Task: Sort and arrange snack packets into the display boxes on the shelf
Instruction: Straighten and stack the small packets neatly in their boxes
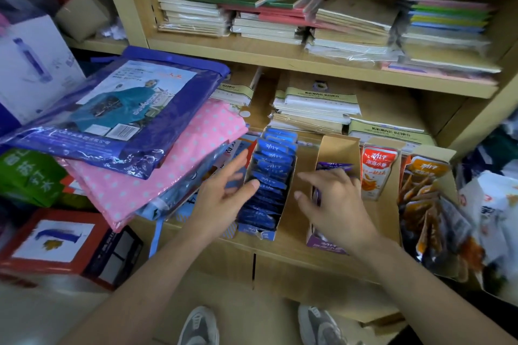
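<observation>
Four display boxes sit in a row on the shelf point(283, 244). The left one point(290, 187) is stuffed with blue packets point(270, 168). The left hand point(224, 193) is open with its fingers spread, the thumb just touching that blue row. The right hand point(336, 204) hovers over the next box point(339, 148), covering the purple packets point(333, 166). I honestly can't tell if it's pinching one. A red packet point(377, 171) stands upright further right, then a box of orange packets point(420, 190). Bagged raincoats point(126, 109) are piled on the left.
</observation>
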Demonstrator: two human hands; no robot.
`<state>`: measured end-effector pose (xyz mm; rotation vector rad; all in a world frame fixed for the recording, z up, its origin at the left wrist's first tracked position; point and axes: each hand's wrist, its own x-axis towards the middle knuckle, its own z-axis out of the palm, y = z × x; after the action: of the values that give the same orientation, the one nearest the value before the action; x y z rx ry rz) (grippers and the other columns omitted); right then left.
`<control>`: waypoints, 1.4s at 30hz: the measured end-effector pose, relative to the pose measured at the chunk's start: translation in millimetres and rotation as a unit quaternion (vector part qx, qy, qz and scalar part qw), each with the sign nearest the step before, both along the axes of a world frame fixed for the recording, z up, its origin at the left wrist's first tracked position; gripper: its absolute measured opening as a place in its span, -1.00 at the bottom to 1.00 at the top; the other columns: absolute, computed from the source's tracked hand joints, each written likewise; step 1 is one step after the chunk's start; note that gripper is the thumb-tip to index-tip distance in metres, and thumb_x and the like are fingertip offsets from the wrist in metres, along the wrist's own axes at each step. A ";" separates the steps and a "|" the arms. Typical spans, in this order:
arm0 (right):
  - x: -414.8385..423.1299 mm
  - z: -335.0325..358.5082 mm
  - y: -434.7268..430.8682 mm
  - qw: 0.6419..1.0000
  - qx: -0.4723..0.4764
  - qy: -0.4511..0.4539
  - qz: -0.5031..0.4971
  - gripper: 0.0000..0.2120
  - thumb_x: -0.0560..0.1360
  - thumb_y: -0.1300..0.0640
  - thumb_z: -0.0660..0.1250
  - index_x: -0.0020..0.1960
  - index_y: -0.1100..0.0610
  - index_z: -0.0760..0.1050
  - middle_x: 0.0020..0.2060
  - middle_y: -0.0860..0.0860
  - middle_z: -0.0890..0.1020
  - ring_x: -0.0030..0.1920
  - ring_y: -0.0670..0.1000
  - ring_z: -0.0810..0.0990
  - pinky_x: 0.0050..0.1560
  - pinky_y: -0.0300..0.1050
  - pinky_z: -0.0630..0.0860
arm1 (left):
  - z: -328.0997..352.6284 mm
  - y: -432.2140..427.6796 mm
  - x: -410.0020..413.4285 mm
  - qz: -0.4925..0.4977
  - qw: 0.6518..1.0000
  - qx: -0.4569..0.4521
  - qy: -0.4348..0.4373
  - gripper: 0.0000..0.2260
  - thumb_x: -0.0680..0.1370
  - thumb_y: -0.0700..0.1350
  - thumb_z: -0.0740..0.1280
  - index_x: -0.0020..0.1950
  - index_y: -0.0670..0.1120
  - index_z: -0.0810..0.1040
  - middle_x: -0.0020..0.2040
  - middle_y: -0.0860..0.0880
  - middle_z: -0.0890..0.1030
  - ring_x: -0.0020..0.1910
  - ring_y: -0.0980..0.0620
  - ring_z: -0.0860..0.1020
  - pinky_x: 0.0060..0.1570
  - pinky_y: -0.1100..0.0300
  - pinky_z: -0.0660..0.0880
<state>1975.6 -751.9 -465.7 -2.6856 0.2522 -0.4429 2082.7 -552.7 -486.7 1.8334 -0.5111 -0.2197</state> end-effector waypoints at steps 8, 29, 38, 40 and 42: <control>50.8 11.4 -13.2 0.997 0.064 -0.004 0.033 -0.81 0.48 0.16 0.50 0.09 0.07 0.67 -0.14 -0.08 0.68 -0.15 -0.16 0.61 0.02 -0.19 0.61 | 1.2 -25.8 25.6 0.067 0.996 -0.058 0.011 -0.85 0.50 -0.19 0.51 0.02 0.02 0.73 -0.09 0.08 0.73 -0.06 0.14 0.68 0.02 0.11 0.62; 55.0 2.8 -20.5 0.988 0.061 -0.073 0.122 -0.93 0.51 0.25 0.45 -0.06 0.11 0.68 -0.20 -0.09 0.69 -0.19 -0.13 0.62 -0.09 -0.09 0.61 | 9.4 -20.0 39.2 0.003 0.957 0.082 -0.278 -0.92 0.47 -0.21 0.52 -0.15 -0.03 0.71 -0.19 0.14 0.62 -0.22 0.12 0.60 -0.18 0.30 0.51; 50.6 6.6 -13.1 0.984 0.089 -0.050 0.144 -0.75 0.42 0.10 0.56 0.07 0.06 0.63 -0.11 -0.11 0.58 -0.15 -0.14 0.57 -0.14 -0.36 0.52 | 5.4 -27.8 30.7 0.053 0.971 0.039 -0.229 -0.83 0.41 -0.19 0.59 -0.15 -0.03 0.63 -0.24 0.11 0.65 -0.26 0.16 0.64 -0.24 0.35 0.54; 53.2 5.1 -12.0 0.986 0.063 -0.069 0.136 -0.85 0.43 0.16 0.55 -0.02 0.09 0.63 -0.17 -0.10 0.59 -0.20 -0.14 0.57 -0.16 -0.29 0.54 | 11.0 -26.3 28.4 0.042 0.975 0.030 -0.217 -0.80 0.41 -0.20 0.59 -0.15 -0.05 0.58 -0.24 0.09 0.64 -0.25 0.16 0.64 -0.26 0.37 0.52; 55.9 3.7 -13.1 0.987 0.054 -0.087 0.125 -0.90 0.45 0.21 0.53 -0.09 0.11 0.63 -0.23 -0.10 0.59 -0.23 -0.16 0.56 -0.18 -0.26 0.54 | 17.9 -19.7 28.9 0.003 0.975 0.025 -0.219 -0.82 0.42 -0.21 0.58 -0.14 -0.07 0.59 -0.18 0.08 0.61 -0.19 0.10 0.64 -0.27 0.27 0.56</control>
<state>2031.5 -765.0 -462.0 -2.5112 -0.1080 -0.5629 2111.6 -572.4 -468.8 1.9372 -0.8110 0.1856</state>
